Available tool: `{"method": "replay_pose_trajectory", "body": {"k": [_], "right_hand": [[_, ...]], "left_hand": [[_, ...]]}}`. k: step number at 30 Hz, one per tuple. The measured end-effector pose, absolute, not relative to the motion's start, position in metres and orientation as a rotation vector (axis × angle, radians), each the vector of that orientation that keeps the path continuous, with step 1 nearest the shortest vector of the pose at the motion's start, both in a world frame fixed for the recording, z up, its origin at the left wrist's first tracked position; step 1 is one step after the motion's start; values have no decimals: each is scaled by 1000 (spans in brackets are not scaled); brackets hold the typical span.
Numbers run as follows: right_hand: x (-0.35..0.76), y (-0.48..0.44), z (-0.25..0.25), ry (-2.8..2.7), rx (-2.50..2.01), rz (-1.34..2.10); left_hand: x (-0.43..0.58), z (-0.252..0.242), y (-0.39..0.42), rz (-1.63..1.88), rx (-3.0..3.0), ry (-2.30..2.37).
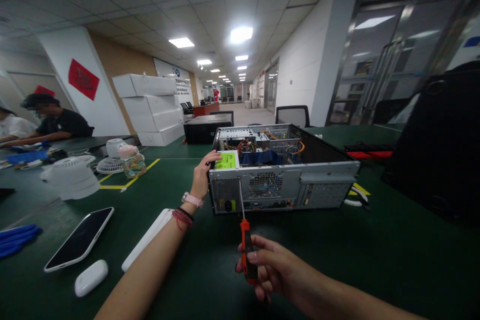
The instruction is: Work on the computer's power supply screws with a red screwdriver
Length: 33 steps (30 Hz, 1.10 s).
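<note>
Green matting covers a long table [375, 260] in an open office with a tiled ceiling and glass doors at the right. An opened computer case [281, 172] lies on its side in the middle of the table, rear panel facing the camera, cables and a green-labelled power supply [227, 160] showing inside. The left hand [201, 175] rests on the case's near left corner, fingers curved over the top edge just beside the power supply. The right hand [268, 266] is nearer the camera, its fingers wrapped around the orange handle of a screwdriver [245, 240]; the thin shaft runs up from the fingers and its tip meets the rear panel near the upper left corner.

At the left lie a phone [79, 239], a white earbud case [91, 277] and a white flat slab [148, 237] partly under the left forearm. Further back stand white fans [71, 176], stacked white boxes [152, 107], and another person [56, 120] seated at the table's far left.
</note>
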State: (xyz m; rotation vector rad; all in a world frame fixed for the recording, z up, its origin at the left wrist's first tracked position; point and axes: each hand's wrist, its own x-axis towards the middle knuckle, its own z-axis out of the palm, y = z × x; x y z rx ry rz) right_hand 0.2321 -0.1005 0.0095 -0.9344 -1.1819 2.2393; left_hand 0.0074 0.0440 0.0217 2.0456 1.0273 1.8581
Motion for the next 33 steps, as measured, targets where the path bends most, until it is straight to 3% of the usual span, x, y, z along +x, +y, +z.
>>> {"method": "replay_pose_trajectory", "body": {"k": [33], "right_hand": [[228,-96,-3,-1199,-905,2242]], "left_hand": [[6,18,48,1870,2008,973]]}}
